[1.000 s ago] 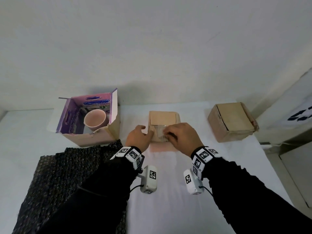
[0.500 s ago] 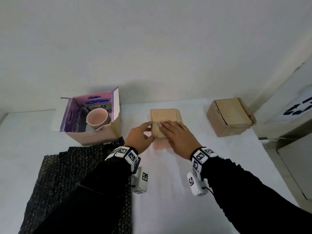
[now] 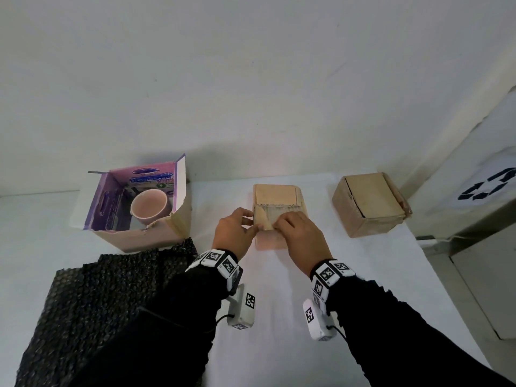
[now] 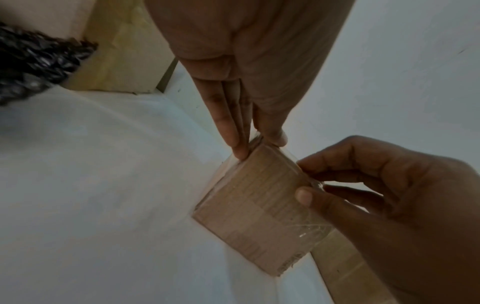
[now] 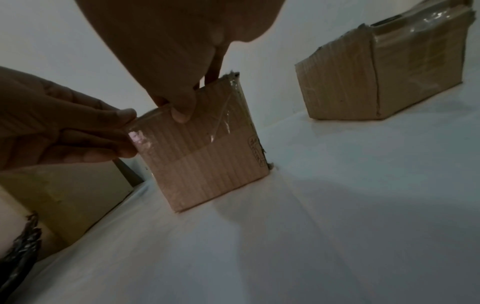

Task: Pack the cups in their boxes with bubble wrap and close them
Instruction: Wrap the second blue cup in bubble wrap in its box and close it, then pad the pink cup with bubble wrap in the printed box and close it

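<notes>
A small brown cardboard box [image 3: 276,196] stands mid-table with its top flaps folded down and clear tape on its near side. My left hand [image 3: 255,226] pinches the box's near-left top corner between thumb and fingers [image 4: 239,148]. Beside it, my right hand [image 3: 276,222] pinches the near top edge, thumb [image 5: 182,115] on the front face of the box [image 5: 207,156] and fingers over the top. A pink cup [image 3: 149,205] sits upright in an open purple-lined box [image 3: 131,241] at the left. Black bubble wrap [image 3: 111,289] lies in front of that box.
A second brown box [image 3: 368,205], closed and taped, stands at the right near the table's edge. A wall runs close behind the table [image 3: 279,303]. A white bin with a recycling mark [image 3: 483,188] stands off the table's right side.
Both hands have slid back from the top of the middle box to its near top edge. The flap now lies flat over the opening.
</notes>
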Available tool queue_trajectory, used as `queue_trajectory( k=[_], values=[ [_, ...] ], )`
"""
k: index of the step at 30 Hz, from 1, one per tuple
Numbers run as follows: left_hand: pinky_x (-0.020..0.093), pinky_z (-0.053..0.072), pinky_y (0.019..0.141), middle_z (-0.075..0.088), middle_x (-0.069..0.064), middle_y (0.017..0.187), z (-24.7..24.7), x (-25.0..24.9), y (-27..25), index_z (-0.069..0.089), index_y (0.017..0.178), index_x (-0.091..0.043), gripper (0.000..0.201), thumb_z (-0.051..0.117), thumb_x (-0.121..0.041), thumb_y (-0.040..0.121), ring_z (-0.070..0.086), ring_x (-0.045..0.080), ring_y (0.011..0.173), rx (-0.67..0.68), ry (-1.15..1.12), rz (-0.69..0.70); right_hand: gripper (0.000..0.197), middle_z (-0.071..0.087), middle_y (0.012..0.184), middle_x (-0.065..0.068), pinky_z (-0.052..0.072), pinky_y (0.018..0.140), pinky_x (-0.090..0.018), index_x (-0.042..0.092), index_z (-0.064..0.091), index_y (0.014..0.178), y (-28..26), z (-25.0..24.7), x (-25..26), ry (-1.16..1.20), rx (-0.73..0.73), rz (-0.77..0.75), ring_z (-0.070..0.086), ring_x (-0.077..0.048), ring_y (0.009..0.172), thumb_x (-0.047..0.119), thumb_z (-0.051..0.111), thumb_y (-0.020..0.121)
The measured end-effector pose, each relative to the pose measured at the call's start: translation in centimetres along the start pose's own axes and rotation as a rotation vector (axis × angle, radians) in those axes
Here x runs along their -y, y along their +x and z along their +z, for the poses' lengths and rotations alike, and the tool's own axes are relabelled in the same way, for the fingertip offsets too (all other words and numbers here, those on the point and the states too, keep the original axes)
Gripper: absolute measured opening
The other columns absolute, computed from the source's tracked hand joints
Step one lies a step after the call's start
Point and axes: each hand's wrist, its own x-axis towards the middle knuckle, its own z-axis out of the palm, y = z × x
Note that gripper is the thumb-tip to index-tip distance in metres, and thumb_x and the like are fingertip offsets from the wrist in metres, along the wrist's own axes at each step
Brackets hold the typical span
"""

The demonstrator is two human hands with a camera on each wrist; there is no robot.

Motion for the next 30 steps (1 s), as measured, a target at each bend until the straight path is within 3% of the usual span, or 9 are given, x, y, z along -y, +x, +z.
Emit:
queue_trajectory(
  k=[7,11,14,18,23,26,28,30],
  values=[
    [0.034,0.054,0.081,0.072,-0.010,0.094,0.3,-1.2,1.9,0.064,0.116,-0.028,0.025,0.061,-0.023,0.091,0.068,0.012,0.079,0.027,0.134,-0.005,0.017,0.058,0.093,-0.004,0.043,0.056,-0.031,0.014,0.059,0.087,2.8,-0.5,-1.9,0.004,0.110,0.063,0.054,-0.025,0.089,0.001,0.062,0.077],
    [0.031,0.053,0.081,0.071,-0.007,0.090,-1.4,-0.4,0.4,0.071,0.103,-0.030,0.018,0.057,-0.023,0.093,0.066,0.013,0.084,0.015,0.183,-0.056,0.015,0.057,0.094,-0.005,0.034,0.061,-0.029,0.013,0.058,0.086,4.3,-0.6,-3.3,0.068,0.136,0.104,0.051,-0.026,0.093,0.000,0.057,0.080],
    [0.029,0.051,0.081,0.071,-0.013,0.093,-3.3,1.2,-1.8,0.070,0.098,-0.031,0.013,0.060,-0.030,0.089,0.065,0.011,0.082,-0.036,0.247,-0.072,0.019,0.061,0.091,-0.004,0.037,0.065,-0.032,0.015,0.062,0.084,5.1,-0.6,-2.8,0.047,0.138,0.086,0.053,-0.030,0.091,-0.002,0.061,0.077],
    [0.030,0.052,0.074,0.072,-0.007,0.084,-7.3,4.2,-5.0,0.071,0.088,-0.028,0.009,0.063,-0.032,0.086,0.066,0.015,0.079,-0.090,0.303,-0.120,0.014,0.064,0.092,0.000,0.041,0.073,-0.037,0.019,0.064,0.088,5.6,0.4,2.0,0.148,0.140,0.049,0.052,-0.026,0.091,0.009,0.065,0.078],
    [0.033,0.051,0.074,0.071,-0.002,0.089,-13.5,8.1,-9.1,0.068,0.087,-0.027,0.011,0.062,-0.035,0.085,0.065,0.023,0.086,-0.155,0.462,-0.245,0.012,0.061,0.088,0.006,0.048,0.074,-0.034,0.023,0.061,0.091,5.2,3.2,11.7,0.480,0.364,-0.046,0.057,-0.015,0.082,0.019,0.062,0.080],
    [0.038,0.048,0.089,0.063,-0.002,0.115,-16.1,10.7,-11.5,0.063,0.106,-0.034,0.024,0.058,-0.038,0.084,0.058,0.024,0.107,0.005,0.698,-0.384,0.021,0.067,0.096,0.004,0.051,0.080,-0.033,0.023,0.062,0.102,4.7,5.1,17.0,0.530,0.575,-0.066,0.062,-0.014,0.086,0.023,0.065,0.081],
    [0.048,0.039,0.098,0.047,-0.001,0.131,-17.3,12.4,-12.7,0.053,0.123,-0.040,0.042,0.061,-0.043,0.082,0.045,0.028,0.123,0.198,0.820,-0.490,0.038,0.066,0.113,0.001,0.050,0.090,-0.035,0.022,0.059,0.119,4.4,6.5,19.8,0.465,0.756,-0.010,0.062,-0.016,0.100,0.029,0.068,0.083],
    [0.051,0.037,0.101,0.036,-0.002,0.138,-18.3,14.6,-13.4,0.047,0.130,-0.045,0.050,0.062,-0.044,0.082,0.037,0.033,0.129,0.322,0.786,-0.565,0.057,0.060,0.130,-0.005,0.045,0.100,-0.037,0.018,0.048,0.137,4.0,8.1,22.0,0.395,0.871,0.108,0.057,-0.022,0.116,0.035,0.066,0.086]
  ],
)
